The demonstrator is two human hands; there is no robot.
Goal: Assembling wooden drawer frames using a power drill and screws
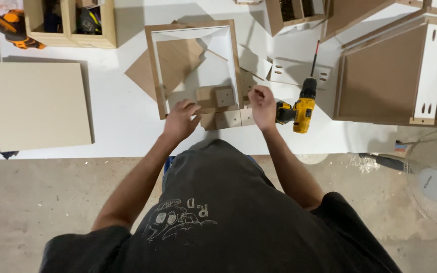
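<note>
Torso in dark T-shirt fills the near frame, concrete floor either side, a fan (pixel 431 183) at the right edge by the floor.

Left hand (pixel 180 120) lies on the near edge of the white worktop (pixel 122 119), fingers spread flat, tips touching the small wood blocks (pixel 217 97) at the front rail of the square wooden frame (pixel 192 65). No grip, just pressing or steadying.

Right hand (pixel 262 107) is just right of the frame's near corner, fingers curled in and pinched together; whether anything small sits between them, cannot tell. More drilled blocks (pixel 233 119) lie between the two hands.

Yellow cordless drill (pixel 302 108) lies on the worktop just beside the right hand, not held, bit pointing away.

Left: a plain beige panel (pixel 36 105) lying flat, well apart from the hands.

Inside and under the frame: loose brown triangular offcuts (pixel 170 63). Beyond its right side: white drilled pieces (pixel 299 72).

Right: assembled box panel (pixel 385 76) with slotted white rails.

Far edge: wooden crates (pixel 69 23) holding tools, and an orange tool (pixel 13 25) at the top left corner.
</note>
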